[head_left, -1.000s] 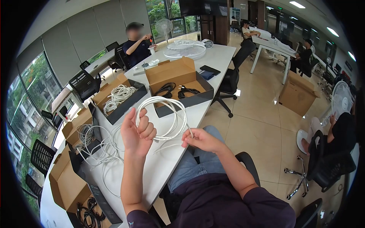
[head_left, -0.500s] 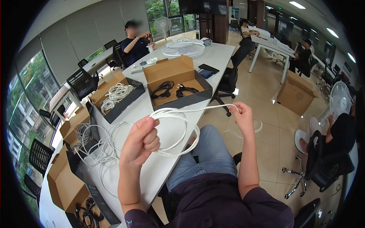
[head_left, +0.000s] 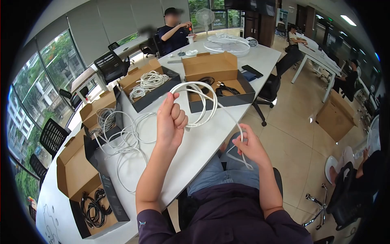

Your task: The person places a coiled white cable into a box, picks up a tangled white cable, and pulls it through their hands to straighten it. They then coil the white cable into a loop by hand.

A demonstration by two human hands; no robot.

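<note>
My left hand (head_left: 172, 120) is closed around a coiled white cable (head_left: 214, 106), its loops hanging to the right of the fist above the table. From the coil a free length runs down to my right hand (head_left: 249, 143), which pinches it over my lap; the tail bends below the fingers. Beyond the coil stands an open box (head_left: 221, 106) with black power cords inside. To its left another open box (head_left: 141, 105) holds bundled white cables (head_left: 150, 83). Loose white cable (head_left: 132, 136) lies tangled on the table left of my left forearm.
Further left are an open box with grey cables (head_left: 106, 118) and one with black cords (head_left: 96, 207). A phone (head_left: 252, 70), fan grilles (head_left: 226, 44) and a seated person (head_left: 172, 34) are at the far end. An office chair (head_left: 270, 87) stands beside the table's right edge.
My left hand has risen with the coil. My right hand has dropped toward my lap, so the cable between them now slopes downward. The view has shifted, moving the scene rightward.
</note>
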